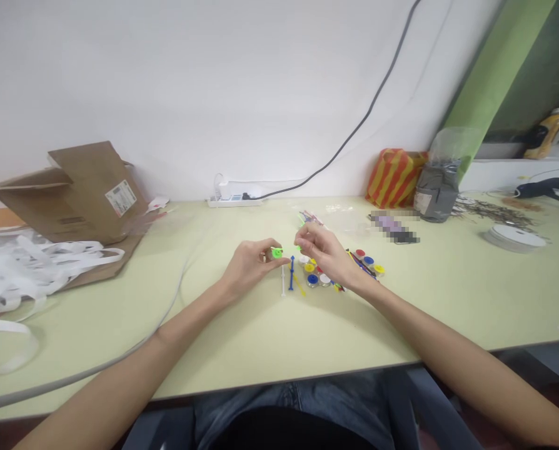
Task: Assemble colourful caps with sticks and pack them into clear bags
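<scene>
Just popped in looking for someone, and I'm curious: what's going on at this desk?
A person is seated at a pale green table, working with bare hands. Their left hand pinches a small green plastic piece, and their right hand is raised right beside it; whether it holds anything is hard to tell. Just below lie a blue stick and a white stick, with coloured caps under the right hand. A cardboard box sits far left.
</scene>
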